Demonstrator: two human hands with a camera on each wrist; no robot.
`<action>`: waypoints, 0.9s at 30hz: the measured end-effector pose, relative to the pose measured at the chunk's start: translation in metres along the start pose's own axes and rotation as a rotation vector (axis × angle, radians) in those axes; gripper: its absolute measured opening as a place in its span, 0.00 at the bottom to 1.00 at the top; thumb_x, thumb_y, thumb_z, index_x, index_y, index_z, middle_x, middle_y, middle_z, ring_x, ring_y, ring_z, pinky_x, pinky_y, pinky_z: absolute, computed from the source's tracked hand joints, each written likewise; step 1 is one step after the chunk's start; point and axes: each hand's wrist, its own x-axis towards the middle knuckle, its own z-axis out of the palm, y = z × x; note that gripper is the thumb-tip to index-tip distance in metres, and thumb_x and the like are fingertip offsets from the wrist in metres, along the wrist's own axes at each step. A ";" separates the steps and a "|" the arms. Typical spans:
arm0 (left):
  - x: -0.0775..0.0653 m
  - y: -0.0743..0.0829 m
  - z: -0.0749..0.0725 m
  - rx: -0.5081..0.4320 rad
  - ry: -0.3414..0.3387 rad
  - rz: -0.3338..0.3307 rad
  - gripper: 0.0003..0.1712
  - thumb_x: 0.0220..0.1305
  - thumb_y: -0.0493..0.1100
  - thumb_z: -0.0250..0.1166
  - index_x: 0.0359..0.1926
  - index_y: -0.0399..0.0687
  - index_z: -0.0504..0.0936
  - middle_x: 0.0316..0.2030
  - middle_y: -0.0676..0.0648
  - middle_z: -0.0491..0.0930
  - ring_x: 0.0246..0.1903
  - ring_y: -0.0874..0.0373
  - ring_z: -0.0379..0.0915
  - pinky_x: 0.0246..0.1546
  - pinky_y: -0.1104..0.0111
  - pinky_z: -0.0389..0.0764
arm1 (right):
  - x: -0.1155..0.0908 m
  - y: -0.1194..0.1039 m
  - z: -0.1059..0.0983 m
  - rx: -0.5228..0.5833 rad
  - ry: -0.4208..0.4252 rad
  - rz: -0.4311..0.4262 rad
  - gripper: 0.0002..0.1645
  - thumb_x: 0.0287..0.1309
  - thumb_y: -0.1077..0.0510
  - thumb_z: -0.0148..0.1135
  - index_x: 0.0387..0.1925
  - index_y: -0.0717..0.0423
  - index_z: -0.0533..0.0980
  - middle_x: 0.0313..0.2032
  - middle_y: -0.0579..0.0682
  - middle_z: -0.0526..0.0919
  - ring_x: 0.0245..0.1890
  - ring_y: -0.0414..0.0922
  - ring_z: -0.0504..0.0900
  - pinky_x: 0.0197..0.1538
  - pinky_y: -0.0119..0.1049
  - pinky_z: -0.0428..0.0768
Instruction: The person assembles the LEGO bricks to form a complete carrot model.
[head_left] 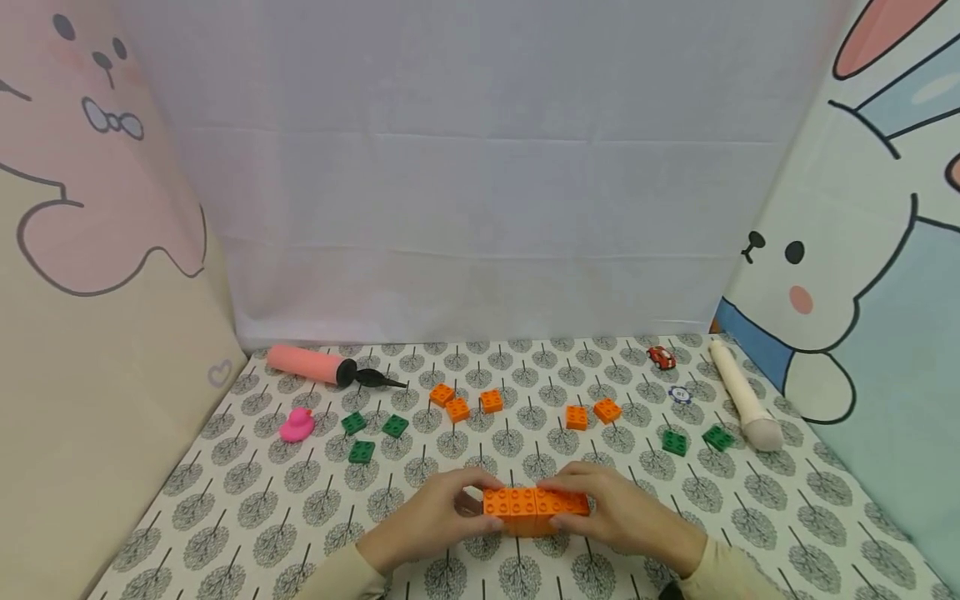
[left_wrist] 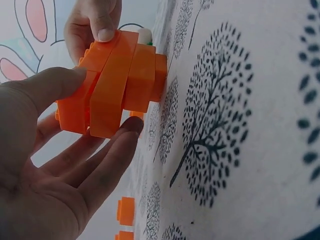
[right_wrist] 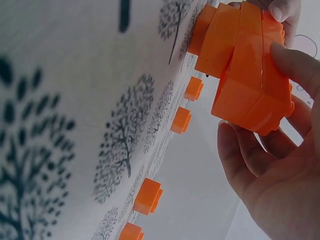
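Observation:
A stepped stack of orange toy building bricks (head_left: 525,510) stands in front of me, wide at the top and narrowing toward the cloth. My left hand (head_left: 453,507) grips its left end, thumb on the near side of the top row. At the right end my right hand (head_left: 611,507) holds the top row the same way, thumb (right_wrist: 295,62) against the near side. Both wrist views show the layers beneath, the lowest brick (left_wrist: 160,77) close at the tablecloth. A thin gap shows between the upper layers. In the head view the lower layers are mostly hidden.
Loose orange bricks (head_left: 491,401) lie beyond the hands. Green bricks (head_left: 362,452) sit to both sides. A pink duck (head_left: 297,426) and a pink pump (head_left: 307,364) are at left; a red toy car (head_left: 662,357), a round chip (head_left: 680,395) and a white cylinder (head_left: 742,396) at right.

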 end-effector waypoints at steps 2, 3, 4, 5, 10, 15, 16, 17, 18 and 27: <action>-0.001 0.000 0.001 -0.012 0.009 -0.013 0.22 0.59 0.53 0.72 0.54 0.63 0.81 0.53 0.53 0.81 0.42 0.64 0.83 0.43 0.73 0.82 | 0.000 0.000 0.000 -0.001 -0.001 0.001 0.28 0.66 0.40 0.61 0.61 0.47 0.78 0.49 0.36 0.80 0.46 0.33 0.77 0.49 0.36 0.81; -0.001 0.000 0.001 -0.020 0.013 -0.017 0.22 0.59 0.53 0.72 0.54 0.63 0.81 0.53 0.53 0.82 0.42 0.64 0.82 0.42 0.73 0.82 | 0.000 0.000 0.000 -0.002 -0.001 0.001 0.28 0.66 0.40 0.61 0.61 0.47 0.78 0.49 0.36 0.80 0.46 0.33 0.77 0.48 0.36 0.81; -0.001 0.000 0.001 -0.023 0.018 -0.021 0.22 0.58 0.52 0.73 0.54 0.63 0.81 0.53 0.53 0.82 0.42 0.64 0.82 0.42 0.73 0.82 | 0.000 0.000 0.000 -0.003 -0.001 0.002 0.28 0.65 0.39 0.61 0.61 0.47 0.78 0.49 0.36 0.80 0.46 0.33 0.77 0.48 0.36 0.81; -0.001 0.000 0.001 -0.022 0.023 -0.024 0.22 0.58 0.52 0.73 0.54 0.63 0.81 0.52 0.53 0.82 0.42 0.64 0.82 0.42 0.73 0.82 | 0.000 0.000 0.000 0.000 -0.001 0.001 0.28 0.65 0.39 0.61 0.61 0.47 0.79 0.49 0.36 0.80 0.46 0.33 0.77 0.48 0.36 0.81; 0.000 -0.002 0.002 -0.015 0.035 -0.027 0.22 0.57 0.52 0.73 0.53 0.62 0.82 0.49 0.55 0.83 0.40 0.64 0.82 0.41 0.73 0.82 | 0.000 0.000 0.000 0.021 0.005 0.000 0.27 0.65 0.40 0.62 0.61 0.47 0.79 0.49 0.36 0.81 0.46 0.34 0.77 0.48 0.35 0.81; 0.001 -0.002 0.002 -0.012 0.033 -0.034 0.22 0.56 0.52 0.74 0.53 0.61 0.83 0.47 0.55 0.82 0.38 0.65 0.81 0.40 0.72 0.82 | 0.000 0.000 0.000 0.032 0.008 -0.003 0.27 0.65 0.40 0.62 0.61 0.46 0.79 0.49 0.36 0.81 0.46 0.34 0.78 0.48 0.35 0.81; 0.002 -0.001 0.002 -0.009 0.034 -0.034 0.22 0.56 0.52 0.74 0.52 0.61 0.83 0.47 0.55 0.82 0.38 0.65 0.81 0.39 0.72 0.82 | 0.000 0.000 0.000 0.030 0.009 -0.002 0.27 0.64 0.40 0.62 0.61 0.46 0.79 0.49 0.36 0.81 0.46 0.34 0.78 0.48 0.35 0.81; 0.002 -0.001 0.002 -0.009 0.033 -0.031 0.22 0.56 0.52 0.74 0.52 0.61 0.83 0.47 0.55 0.82 0.38 0.65 0.81 0.39 0.72 0.82 | 0.000 0.000 0.000 0.029 0.007 -0.001 0.27 0.64 0.40 0.62 0.61 0.46 0.79 0.49 0.36 0.81 0.46 0.34 0.78 0.48 0.35 0.81; 0.002 -0.001 0.002 -0.007 0.032 -0.028 0.22 0.55 0.52 0.74 0.52 0.60 0.83 0.47 0.55 0.83 0.38 0.65 0.81 0.39 0.72 0.82 | 0.000 0.000 0.000 0.027 0.006 0.000 0.28 0.64 0.40 0.62 0.61 0.46 0.79 0.49 0.36 0.81 0.46 0.34 0.78 0.48 0.36 0.81; 0.003 -0.002 0.001 -0.008 0.034 -0.032 0.23 0.55 0.51 0.75 0.52 0.59 0.83 0.47 0.55 0.82 0.37 0.64 0.81 0.38 0.72 0.83 | 0.000 0.000 -0.001 0.026 -0.006 0.012 0.28 0.64 0.39 0.62 0.61 0.46 0.79 0.49 0.35 0.80 0.46 0.34 0.78 0.49 0.37 0.81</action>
